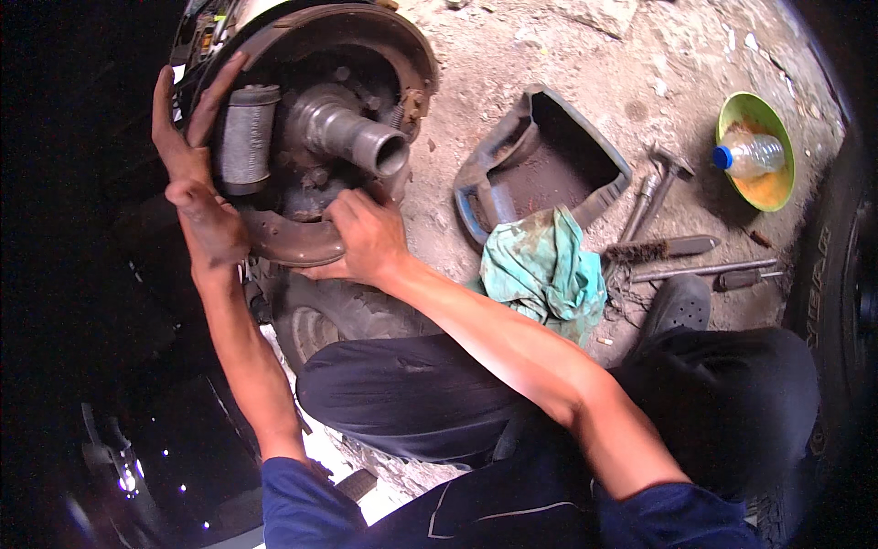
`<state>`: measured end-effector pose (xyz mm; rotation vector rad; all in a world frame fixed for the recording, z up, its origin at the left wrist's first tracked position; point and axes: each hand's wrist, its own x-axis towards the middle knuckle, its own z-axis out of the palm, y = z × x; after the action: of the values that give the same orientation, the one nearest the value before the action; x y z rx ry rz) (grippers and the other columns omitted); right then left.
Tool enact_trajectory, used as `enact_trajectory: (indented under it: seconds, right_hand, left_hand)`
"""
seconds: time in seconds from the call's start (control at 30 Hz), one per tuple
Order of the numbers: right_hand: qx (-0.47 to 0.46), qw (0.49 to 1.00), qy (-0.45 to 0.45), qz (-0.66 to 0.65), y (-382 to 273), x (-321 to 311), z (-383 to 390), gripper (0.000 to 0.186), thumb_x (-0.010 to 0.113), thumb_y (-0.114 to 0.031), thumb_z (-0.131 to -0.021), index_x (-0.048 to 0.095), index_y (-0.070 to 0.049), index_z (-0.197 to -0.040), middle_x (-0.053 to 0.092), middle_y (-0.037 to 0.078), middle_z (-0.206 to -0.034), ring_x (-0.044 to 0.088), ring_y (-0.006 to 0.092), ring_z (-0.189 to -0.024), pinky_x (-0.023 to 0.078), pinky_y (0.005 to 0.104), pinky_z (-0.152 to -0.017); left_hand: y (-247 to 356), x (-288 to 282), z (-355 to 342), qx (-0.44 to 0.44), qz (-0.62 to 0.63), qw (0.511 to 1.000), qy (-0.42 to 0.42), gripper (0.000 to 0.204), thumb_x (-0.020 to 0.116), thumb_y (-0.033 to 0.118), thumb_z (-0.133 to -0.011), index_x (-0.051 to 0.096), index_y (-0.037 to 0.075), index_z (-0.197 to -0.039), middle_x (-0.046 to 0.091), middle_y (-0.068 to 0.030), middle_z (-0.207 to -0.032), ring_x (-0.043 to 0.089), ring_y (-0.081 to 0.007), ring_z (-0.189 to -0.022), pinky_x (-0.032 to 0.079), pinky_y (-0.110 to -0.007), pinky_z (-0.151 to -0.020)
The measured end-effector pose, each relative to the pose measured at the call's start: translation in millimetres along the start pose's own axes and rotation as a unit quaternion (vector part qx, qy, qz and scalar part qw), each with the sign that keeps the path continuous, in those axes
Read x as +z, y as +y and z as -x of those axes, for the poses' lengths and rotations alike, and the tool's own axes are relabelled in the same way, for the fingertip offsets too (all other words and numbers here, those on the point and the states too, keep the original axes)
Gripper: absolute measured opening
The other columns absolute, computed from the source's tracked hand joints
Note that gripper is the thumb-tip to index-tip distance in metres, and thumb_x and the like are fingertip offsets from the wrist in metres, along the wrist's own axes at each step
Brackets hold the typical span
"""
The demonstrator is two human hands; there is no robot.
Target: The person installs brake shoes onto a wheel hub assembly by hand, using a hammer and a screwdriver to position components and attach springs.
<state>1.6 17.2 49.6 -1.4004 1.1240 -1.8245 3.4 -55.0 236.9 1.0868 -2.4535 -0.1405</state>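
Observation:
A drum brake assembly is before me at the upper left. A hollow metal axle spindle [352,135] juts from its middle, with a ribbed grey cylinder [247,137] to the left of it. Along the bottom runs a curved brown brake shoe [297,240]. My right hand [368,233] grips the right end of this shoe, its fingers partly hidden behind the metal. At the shoe's left end is my left hand [208,206], fingers spread upward along the assembly's left side. Another curved shoe [402,46] arches over the top right, near a small coil spring [397,115].
Right of the brake lies a cut-open plastic container [549,174] with a stained green cloth [549,270] over its front. Farther right are a hammer [660,188], a wire brush [663,248], a screwdriver [745,278] and a green bowl [764,194] holding a plastic bottle [754,154].

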Motion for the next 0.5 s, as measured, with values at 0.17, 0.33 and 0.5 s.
enact_trajectory:
  seconds: [0.17, 0.33, 0.5]
  right_hand:
    - [0.007, 0.998, 0.053, -0.042, 0, 3, 0, 0.078, 0.092, -0.045, -0.043, 0.054, -0.007, -0.100, 0.056, 0.009, -0.093, 0.059, 0.0303, -0.088, 0.046, 0.0430, -0.073]
    - [-0.004, 0.999, 0.046, -0.011, 4, 2, 1, 0.080, 0.089, -0.046, -0.047, 0.053, -0.007, -0.107, 0.055, 0.012, -0.103, 0.058, 0.0341, -0.094, 0.048, 0.0460, -0.077]
    - [-0.008, 0.998, 0.065, -0.015, 10, 6, 2, 0.082, 0.091, -0.045, -0.045, 0.051, -0.008, -0.107, 0.055, 0.011, -0.101, 0.057, 0.0338, -0.092, 0.045, 0.0456, -0.079]
  left_hand:
    - [-12, 0, 3, 0.015, 0.032, 0.999, -0.005, 0.129, 0.000, 0.095, -0.066, 0.010, -0.001, -0.151, 0.045, -0.0202, -0.144, 0.037, -0.0302, -0.139, 0.021, -0.043, -0.118]
    - [-14, 1, 5, 0.039, 0.049, 0.998, 0.018, 0.126, 0.001, 0.096, -0.062, -0.003, 0.010, -0.153, 0.046, -0.0261, -0.140, 0.042, -0.0354, -0.135, 0.019, -0.048, -0.117]
    - [-19, 11, 10, 0.075, 0.242, 0.965, 0.070, 0.117, 0.013, 0.098, -0.064, -0.001, 0.024, -0.154, 0.042, -0.0340, -0.140, 0.040, -0.0459, -0.133, 0.027, -0.055, -0.113]
